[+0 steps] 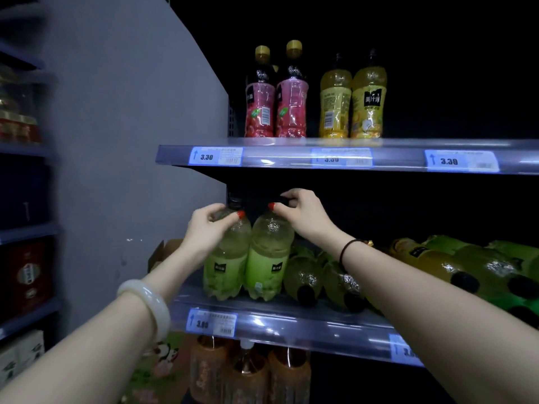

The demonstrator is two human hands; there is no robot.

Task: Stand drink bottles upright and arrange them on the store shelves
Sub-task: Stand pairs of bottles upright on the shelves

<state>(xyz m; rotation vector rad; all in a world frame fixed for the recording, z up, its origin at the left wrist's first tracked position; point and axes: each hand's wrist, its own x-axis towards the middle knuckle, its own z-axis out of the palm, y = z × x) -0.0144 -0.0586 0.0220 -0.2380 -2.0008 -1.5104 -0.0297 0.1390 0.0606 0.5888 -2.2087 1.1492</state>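
Mid-frame, the left hand (207,230) curls round the neck of the left green bottle (224,268), and the right hand (304,218) pinches the cap of the right green bottle (267,258). Both stand upright, touching, on the middle shelf (291,319). At lower right, more bottles (303,279) lie on their sides.

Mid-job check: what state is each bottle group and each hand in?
Left green bottle: upright, left hand grips its neck.
Right green bottle: upright, right hand pinches its top.
Lying green bottles: on their sides, caps toward the front.
Orange bottles: on their sides.
Red bottles: upright.
Yellow bottles: upright.
Amber bottles: upright.
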